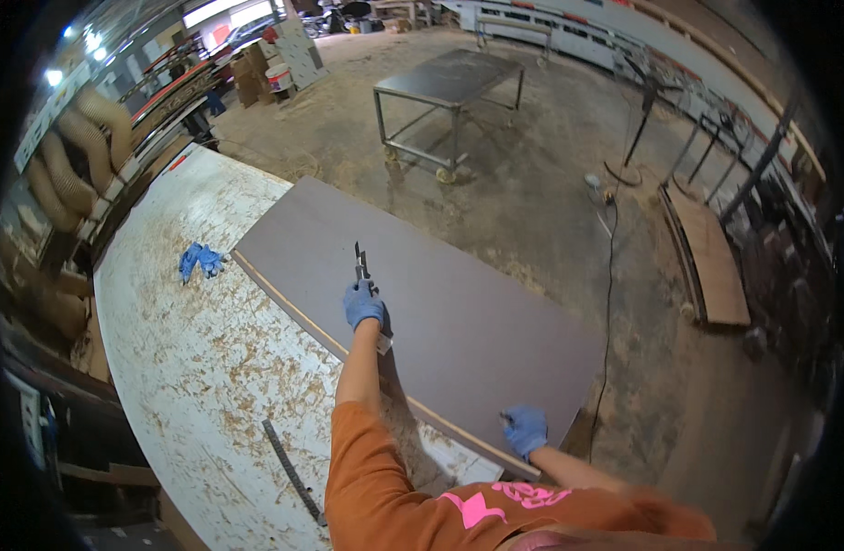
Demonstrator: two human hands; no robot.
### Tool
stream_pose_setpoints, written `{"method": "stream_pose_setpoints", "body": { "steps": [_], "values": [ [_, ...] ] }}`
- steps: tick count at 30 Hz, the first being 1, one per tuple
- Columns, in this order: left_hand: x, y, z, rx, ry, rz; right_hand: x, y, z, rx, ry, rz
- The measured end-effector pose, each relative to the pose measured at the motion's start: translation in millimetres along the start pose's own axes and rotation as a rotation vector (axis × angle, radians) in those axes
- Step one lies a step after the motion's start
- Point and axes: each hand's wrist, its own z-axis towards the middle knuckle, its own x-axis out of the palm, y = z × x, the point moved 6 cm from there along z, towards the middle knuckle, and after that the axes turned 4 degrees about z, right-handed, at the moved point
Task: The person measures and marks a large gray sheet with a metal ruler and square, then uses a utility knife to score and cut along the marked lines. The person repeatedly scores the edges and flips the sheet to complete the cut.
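Note:
My left hand (363, 305), in a blue glove, is closed around a slim dark tool (360, 261) whose narrow tip points away from me. Its exact kind I cannot make out. Both are over a large grey-brown panel (440, 303) with a pale wooden edge. My right hand (527, 432), also gloved in blue, is at the panel's near right end with its fingers drawn together. Something small and dark shows at those fingertips, too small to name. Under the panel's left side is a scuffed white table (165, 349) strewn with brown shavings.
Crumpled blue gloves (200, 262) and a dark, narrow strip (292, 470) lie on the white table. Beyond the panel stands a wheeled metal table (454, 75). A dark cable (609, 303) runs along the floor. Ribbed hoses (68, 170) line the left side.

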Motion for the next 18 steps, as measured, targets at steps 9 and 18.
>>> {"method": "stream_pose_setpoints", "body": {
  "steps": [9,18],
  "values": [
    [61.1,-76.6,-287.8,0.237,0.368,-0.874,-26.0,7.8,15.5,0.608,-0.117,1.308],
    [24.7,-180.6,-442.4,0.89,0.801,-0.28,-29.6,-116.9,-81.0,0.918,-0.353,1.894]
  ]
}}
